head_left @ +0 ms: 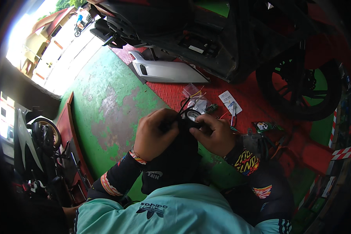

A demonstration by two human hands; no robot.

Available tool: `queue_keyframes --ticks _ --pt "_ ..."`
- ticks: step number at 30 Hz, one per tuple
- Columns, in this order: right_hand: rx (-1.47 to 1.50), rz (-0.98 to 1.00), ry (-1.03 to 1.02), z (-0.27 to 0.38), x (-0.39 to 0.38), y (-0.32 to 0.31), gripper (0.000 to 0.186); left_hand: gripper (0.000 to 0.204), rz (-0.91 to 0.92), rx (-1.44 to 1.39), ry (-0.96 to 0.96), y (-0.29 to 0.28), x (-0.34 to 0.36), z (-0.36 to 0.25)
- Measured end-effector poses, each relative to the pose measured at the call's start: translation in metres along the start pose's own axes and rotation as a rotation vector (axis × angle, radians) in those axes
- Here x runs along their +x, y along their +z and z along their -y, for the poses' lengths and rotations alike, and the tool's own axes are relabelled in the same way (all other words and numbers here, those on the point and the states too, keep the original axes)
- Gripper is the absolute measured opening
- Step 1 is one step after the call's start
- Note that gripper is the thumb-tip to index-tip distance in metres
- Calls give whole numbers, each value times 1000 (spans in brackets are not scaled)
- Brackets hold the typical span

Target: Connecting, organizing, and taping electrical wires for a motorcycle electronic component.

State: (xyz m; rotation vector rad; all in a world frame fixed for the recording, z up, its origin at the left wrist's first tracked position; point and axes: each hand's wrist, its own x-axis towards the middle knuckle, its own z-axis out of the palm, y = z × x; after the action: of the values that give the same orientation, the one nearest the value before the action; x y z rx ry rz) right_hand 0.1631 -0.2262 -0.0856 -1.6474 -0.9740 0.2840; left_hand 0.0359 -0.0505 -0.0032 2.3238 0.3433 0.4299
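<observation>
My left hand (155, 134) and my right hand (214, 134) meet close together above my black-clad knee (175, 163). Between their fingertips sits a small black part (183, 124) with thin black wires running up from it. Both hands pinch this part, the left from the left side, the right from the right. Just beyond the fingers a roll of black tape (192, 114) lies on the red floor mat (171, 93). What the part is exactly I cannot tell, as the fingers hide most of it.
A black and red motorcycle (230, 35) stands ahead, rear wheel (300, 84) at right. A white body panel (165, 70) lies beside it. Loose wires, a plastic bag (191, 90), a card packet (230, 102) and pliers (233, 113) lie on the mat. A scooter (39, 136) is parked left.
</observation>
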Motion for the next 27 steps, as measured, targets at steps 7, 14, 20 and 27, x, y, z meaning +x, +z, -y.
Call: queue_keyframes --ticks 7,14,20,27 --pt "-66 -70 7 15 16 2 37 18 34 -101 -44 -3 3 -1" --pt "-88 -272 -169 20 27 2 38 14 108 -381 -236 -12 9 -8" --pt "-284 -202 -493 24 35 -17 29 14 203 -251 -161 -16 11 -19" --pt "339 78 45 28 30 -4 30 24 173 -357 -91 -18 7 -21"
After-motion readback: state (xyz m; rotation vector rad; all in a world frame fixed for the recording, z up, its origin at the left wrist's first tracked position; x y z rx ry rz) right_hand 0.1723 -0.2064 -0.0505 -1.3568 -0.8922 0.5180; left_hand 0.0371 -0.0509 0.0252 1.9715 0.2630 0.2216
